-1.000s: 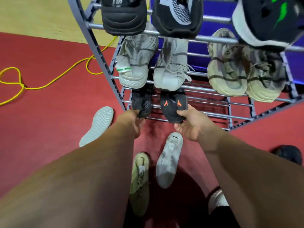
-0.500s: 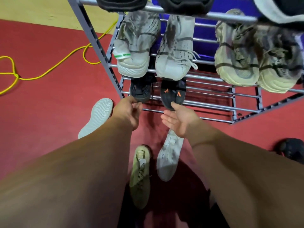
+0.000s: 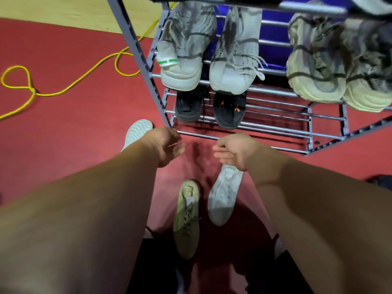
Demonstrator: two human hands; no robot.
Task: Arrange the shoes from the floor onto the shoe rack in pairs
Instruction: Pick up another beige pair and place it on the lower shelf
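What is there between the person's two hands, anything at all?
Nothing lies there: in the head view only bare red floor shows between the left hand and the right hand.

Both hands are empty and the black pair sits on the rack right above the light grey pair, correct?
No. The head view shows the black pair on the rack right below the light grey pair, not above it. The left hand and right hand are empty, as you said.
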